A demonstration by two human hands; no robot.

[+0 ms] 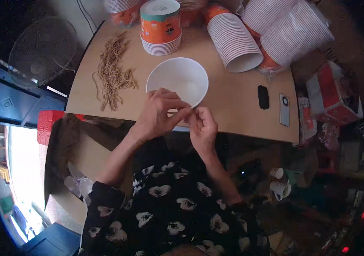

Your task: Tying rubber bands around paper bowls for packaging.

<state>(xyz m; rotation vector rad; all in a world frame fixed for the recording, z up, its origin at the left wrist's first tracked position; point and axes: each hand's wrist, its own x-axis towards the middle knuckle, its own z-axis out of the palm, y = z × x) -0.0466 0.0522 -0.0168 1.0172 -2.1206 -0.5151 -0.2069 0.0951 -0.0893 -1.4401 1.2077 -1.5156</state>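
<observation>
My left hand [162, 112] and my right hand [203, 127] meet at the near rim of a white paper tub [177, 81]. Its mouth faces up, and the inside looks plain white. Fingertips of both hands are pinched together, almost touching each other. Whatever lies between them is too small to make out. Beyond my left hand, a loose heap of brown twine strands [113, 70] lies on the wooden table [233, 102]. Part of the tub's near side is hidden behind my fingers.
An upside-down stack of orange and white tubs [161, 30] stands at the back. A nested stack [235, 40] lies on its side, beside plastic-wrapped stacks [295, 34]. A black phone-shaped object [263, 97] and a silver device [284, 110] lie right. A wire fan guard [42, 51] is left.
</observation>
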